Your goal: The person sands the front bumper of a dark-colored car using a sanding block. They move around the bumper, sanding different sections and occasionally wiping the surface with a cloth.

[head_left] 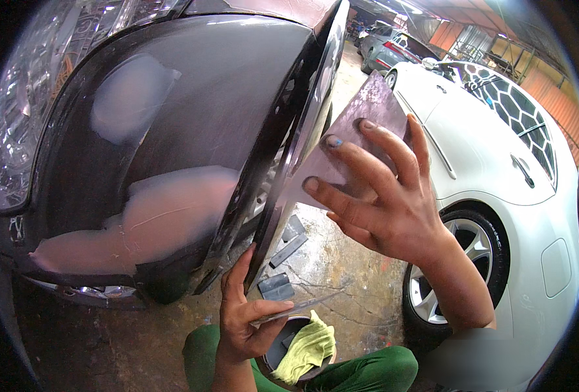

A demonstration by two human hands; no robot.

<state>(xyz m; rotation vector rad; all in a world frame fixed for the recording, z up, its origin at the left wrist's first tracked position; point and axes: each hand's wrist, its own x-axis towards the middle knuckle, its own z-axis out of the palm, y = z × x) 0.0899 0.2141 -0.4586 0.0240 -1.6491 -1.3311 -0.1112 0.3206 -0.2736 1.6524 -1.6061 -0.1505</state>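
The right hand (381, 202) presses a thin, stiff, light spreader (361, 124) flat under splayed fingers at the fender (191, 117) edge, at 1 o'clock from the left hand (247, 313), which pinches a second blade (296, 308); we judge both best held near the back edge.

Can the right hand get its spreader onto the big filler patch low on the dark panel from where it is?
Probably yes. The right hand holds the flat spreader at the panel's edge, and nothing lies between it and the pale filler patch. The left hand, lower down with a thin blade, stays out of that path.
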